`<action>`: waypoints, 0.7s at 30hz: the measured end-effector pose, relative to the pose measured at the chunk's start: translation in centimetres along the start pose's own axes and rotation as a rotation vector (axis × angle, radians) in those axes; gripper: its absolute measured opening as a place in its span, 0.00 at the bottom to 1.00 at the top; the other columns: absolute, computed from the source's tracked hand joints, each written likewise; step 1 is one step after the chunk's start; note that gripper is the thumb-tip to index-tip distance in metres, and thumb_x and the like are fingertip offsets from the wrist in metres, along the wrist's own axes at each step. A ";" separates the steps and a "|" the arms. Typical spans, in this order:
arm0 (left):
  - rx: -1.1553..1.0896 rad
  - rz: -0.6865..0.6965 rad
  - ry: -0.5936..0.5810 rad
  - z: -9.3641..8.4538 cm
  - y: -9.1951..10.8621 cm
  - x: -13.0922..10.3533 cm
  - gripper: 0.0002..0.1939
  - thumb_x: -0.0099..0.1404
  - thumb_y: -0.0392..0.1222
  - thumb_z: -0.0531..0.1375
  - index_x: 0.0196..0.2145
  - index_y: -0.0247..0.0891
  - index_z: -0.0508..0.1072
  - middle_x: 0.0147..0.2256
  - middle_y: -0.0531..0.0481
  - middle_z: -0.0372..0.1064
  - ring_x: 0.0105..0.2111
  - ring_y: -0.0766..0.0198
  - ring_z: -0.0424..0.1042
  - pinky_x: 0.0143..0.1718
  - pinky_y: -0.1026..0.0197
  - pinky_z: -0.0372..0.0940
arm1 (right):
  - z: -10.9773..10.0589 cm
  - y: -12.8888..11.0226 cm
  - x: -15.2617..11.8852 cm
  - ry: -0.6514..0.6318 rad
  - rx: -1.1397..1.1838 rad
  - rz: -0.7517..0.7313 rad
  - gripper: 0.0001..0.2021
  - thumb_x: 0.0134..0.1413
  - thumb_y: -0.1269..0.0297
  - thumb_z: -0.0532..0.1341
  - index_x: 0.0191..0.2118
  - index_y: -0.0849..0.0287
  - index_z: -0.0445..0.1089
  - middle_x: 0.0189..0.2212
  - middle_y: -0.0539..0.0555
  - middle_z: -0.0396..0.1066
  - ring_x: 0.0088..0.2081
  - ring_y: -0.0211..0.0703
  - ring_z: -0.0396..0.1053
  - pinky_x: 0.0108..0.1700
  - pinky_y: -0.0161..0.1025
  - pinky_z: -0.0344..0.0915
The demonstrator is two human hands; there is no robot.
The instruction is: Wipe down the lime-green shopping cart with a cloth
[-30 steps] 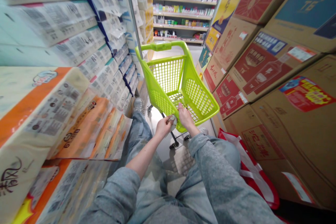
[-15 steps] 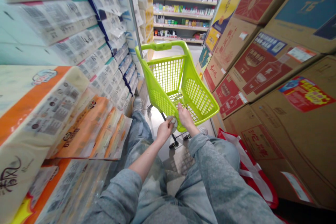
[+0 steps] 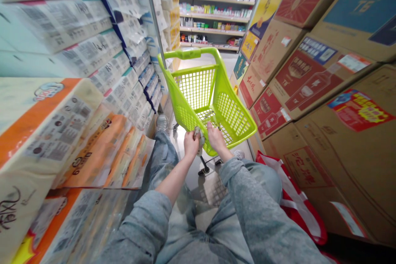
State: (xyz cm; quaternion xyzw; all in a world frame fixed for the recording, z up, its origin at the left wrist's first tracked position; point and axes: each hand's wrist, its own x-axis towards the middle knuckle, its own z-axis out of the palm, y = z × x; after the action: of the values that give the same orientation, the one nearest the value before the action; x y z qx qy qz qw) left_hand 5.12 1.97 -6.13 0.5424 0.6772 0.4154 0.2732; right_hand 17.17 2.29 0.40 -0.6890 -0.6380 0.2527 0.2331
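Note:
A lime-green plastic shopping cart (image 3: 183, 121) with a latticed basket stands between my legs. My left hand (image 3: 191, 144) is closed on a crumpled greyish-white cloth (image 3: 201, 137), pressed against the outside of the basket's near side. Close beside it, my right hand (image 3: 216, 137) grips the near rim of the basket, its thumb over the inner side. The fingers of the right hand below the rim are partly hidden. Nothing shows inside the basket except its lattice floor.
Wrapped tissue packs (image 3: 99, 148) are stacked close on the left. Cardboard cartons (image 3: 334, 152) rise on the right, with a red and white bag (image 3: 297, 198) at their foot. A grey pole (image 3: 156, 20) stands by the cart's handle. Stocked shelves (image 3: 213, 16) are at the far end.
My left hand has slid the cloth slightly up and left along the basket's side. My right hand stays on the rim; the cart has shifted slightly left in view.

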 end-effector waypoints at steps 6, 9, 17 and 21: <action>-0.036 0.109 -0.026 0.6 -0.9 -0.4 0.11 0.62 0.39 0.54 0.38 0.35 0.75 0.35 0.45 0.65 0.39 0.60 0.66 0.45 0.59 0.62 | -0.1 -0.1 -0.1 -0.027 -0.049 -0.015 0.43 0.58 0.39 0.27 0.28 0.62 0.72 0.30 0.62 0.74 0.34 0.44 0.70 0.35 0.35 0.57; -0.042 0.158 -0.083 0.3 -1.5 0.4 0.11 0.62 0.39 0.54 0.37 0.36 0.75 0.34 0.46 0.65 0.39 0.60 0.66 0.44 0.58 0.62 | -0.2 -0.3 -0.2 -0.046 -0.081 -0.035 0.42 0.58 0.39 0.28 0.30 0.61 0.73 0.30 0.62 0.74 0.35 0.44 0.70 0.36 0.35 0.57; -0.296 0.063 -0.371 -1.0 -0.9 1.8 0.11 0.59 0.42 0.55 0.33 0.35 0.74 0.28 0.50 0.70 0.29 0.63 0.67 0.32 0.64 0.62 | -0.6 -0.2 -0.2 -0.094 -0.108 -0.118 0.40 0.60 0.41 0.30 0.32 0.60 0.74 0.32 0.60 0.74 0.37 0.43 0.70 0.37 0.34 0.56; -0.421 -0.067 -0.382 -1.1 -0.7 1.7 0.11 0.55 0.43 0.57 0.32 0.34 0.73 0.27 0.50 0.71 0.27 0.64 0.67 0.29 0.65 0.61 | -0.5 0.0 -0.1 -0.092 -0.092 -0.094 0.41 0.60 0.40 0.30 0.31 0.61 0.74 0.32 0.60 0.74 0.36 0.43 0.70 0.37 0.34 0.56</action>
State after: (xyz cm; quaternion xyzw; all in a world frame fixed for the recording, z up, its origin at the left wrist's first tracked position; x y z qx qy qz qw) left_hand 3.38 3.23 -6.07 0.5194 0.5299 0.4279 0.5161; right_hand 17.47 2.19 0.74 -0.6561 -0.6904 0.2434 0.1833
